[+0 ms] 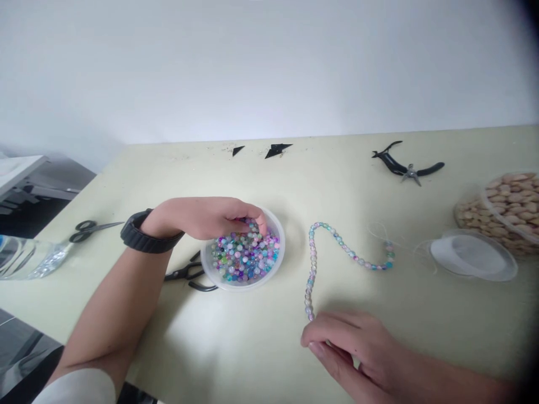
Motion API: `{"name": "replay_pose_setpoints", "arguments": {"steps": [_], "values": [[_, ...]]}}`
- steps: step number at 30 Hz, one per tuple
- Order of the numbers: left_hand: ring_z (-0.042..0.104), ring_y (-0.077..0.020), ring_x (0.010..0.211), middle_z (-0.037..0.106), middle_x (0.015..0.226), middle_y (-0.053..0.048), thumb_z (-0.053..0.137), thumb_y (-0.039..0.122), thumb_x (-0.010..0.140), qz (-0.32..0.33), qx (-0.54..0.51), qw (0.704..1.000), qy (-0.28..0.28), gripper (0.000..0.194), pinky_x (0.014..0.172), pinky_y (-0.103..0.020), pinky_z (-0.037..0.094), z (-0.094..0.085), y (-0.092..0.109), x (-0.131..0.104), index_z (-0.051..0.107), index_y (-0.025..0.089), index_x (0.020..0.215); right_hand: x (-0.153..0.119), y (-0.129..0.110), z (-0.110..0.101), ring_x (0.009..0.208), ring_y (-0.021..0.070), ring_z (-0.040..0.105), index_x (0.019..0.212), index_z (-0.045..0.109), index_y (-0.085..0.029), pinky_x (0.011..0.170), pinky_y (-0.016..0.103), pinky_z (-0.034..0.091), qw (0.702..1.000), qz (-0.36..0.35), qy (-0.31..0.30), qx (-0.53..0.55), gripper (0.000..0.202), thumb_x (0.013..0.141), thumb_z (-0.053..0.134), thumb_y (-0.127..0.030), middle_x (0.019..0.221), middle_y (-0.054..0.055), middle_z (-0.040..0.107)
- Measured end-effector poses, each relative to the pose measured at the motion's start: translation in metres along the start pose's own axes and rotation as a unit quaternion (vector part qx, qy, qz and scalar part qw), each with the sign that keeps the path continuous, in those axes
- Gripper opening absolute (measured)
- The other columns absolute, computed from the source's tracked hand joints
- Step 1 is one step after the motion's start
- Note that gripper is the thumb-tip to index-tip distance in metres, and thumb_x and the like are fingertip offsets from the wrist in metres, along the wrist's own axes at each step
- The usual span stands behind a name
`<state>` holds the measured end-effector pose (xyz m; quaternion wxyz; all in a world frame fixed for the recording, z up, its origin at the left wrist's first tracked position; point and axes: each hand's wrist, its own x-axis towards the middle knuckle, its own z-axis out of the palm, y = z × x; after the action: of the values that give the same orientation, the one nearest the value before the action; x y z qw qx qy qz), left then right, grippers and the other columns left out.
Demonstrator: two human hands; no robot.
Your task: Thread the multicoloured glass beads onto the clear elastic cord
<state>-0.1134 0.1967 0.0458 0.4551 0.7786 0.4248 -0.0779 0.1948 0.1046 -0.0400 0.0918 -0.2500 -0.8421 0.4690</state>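
Note:
My left hand (219,217), with a black band (147,233) on its wrist, reaches over a round clear tub (280,255) full of small multicoloured beads (246,261). Its bent index finger touches the beads, and a gap shows between that finger and the thumb. Lower right, my right hand (357,350) is closed, thumb against index finger, at the near end of a bead string (313,264). That string curves away over the table to its far end, where thin clear cord (379,229) trails off. What lies right between the right fingertips is hidden.
Black-handled pliers (185,272) lie partly under the tub; scissors (90,228) and a clear bottle (31,258) are at left. More pliers (406,167) rest at the back right. A nut-filled jar (505,207) stands right, by a clear lid (474,255). Black scraps (278,150) lie near the wall.

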Motion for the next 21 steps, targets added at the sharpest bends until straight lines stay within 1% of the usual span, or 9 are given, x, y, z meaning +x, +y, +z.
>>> {"name": "replay_pose_setpoints", "arguments": {"steps": [4,7,11,17,21], "values": [[0.063,-0.0182,0.118,0.067,0.134,-0.004,0.040,0.018,0.106,-0.014,-0.006,1.000,0.011,0.034,0.099,-0.024,0.047,-0.002,0.001,-0.007,0.064,0.023,0.131,-0.002,0.000,-0.001,0.061,0.0103,0.055,0.078,0.058,-0.021,0.059,0.022,0.041,1.000,-0.003,-0.002,0.005,0.027,0.103,0.047,-0.018,0.070,-0.003,0.062],[0.062,-0.0187,0.122,0.065,0.137,-0.006,0.039,0.021,0.108,-0.010,-0.020,1.000,0.016,0.034,0.102,-0.025,0.046,-0.005,0.002,-0.013,0.063,0.022,0.133,-0.002,0.000,-0.002,0.061,0.0103,0.055,0.078,0.059,-0.021,0.059,0.022,0.041,1.000,-0.002,-0.002,0.010,0.027,0.103,0.047,-0.018,0.070,-0.003,0.062],[0.063,-0.0197,0.121,0.066,0.136,-0.007,0.041,0.025,0.108,-0.006,-0.039,0.999,0.021,0.034,0.099,-0.025,0.049,-0.007,0.005,-0.022,0.063,0.023,0.133,0.000,0.000,-0.003,0.059,0.0107,0.055,0.078,0.060,-0.021,0.057,0.022,0.041,1.000,-0.004,0.009,0.007,0.027,0.102,0.047,-0.018,0.068,-0.002,0.060],[0.060,-0.0214,0.130,0.064,0.143,-0.006,0.044,0.027,0.107,-0.011,-0.037,0.999,0.039,0.036,0.105,-0.028,0.047,-0.006,0.010,-0.027,0.064,0.027,0.137,0.002,0.000,-0.001,0.057,0.0114,0.055,0.078,0.061,-0.022,0.055,0.022,0.042,1.000,0.003,0.022,0.008,0.027,0.101,0.048,-0.019,0.066,-0.002,0.060],[0.060,-0.0212,0.128,0.064,0.143,-0.006,0.045,0.030,0.106,-0.013,-0.045,0.998,0.043,0.037,0.104,-0.027,0.047,-0.005,0.015,-0.031,0.064,0.028,0.138,0.002,0.000,0.000,0.058,0.0111,0.054,0.077,0.059,-0.021,0.056,0.022,0.041,1.000,0.000,0.025,0.017,0.028,0.102,0.047,-0.021,0.065,-0.002,0.060]]}}
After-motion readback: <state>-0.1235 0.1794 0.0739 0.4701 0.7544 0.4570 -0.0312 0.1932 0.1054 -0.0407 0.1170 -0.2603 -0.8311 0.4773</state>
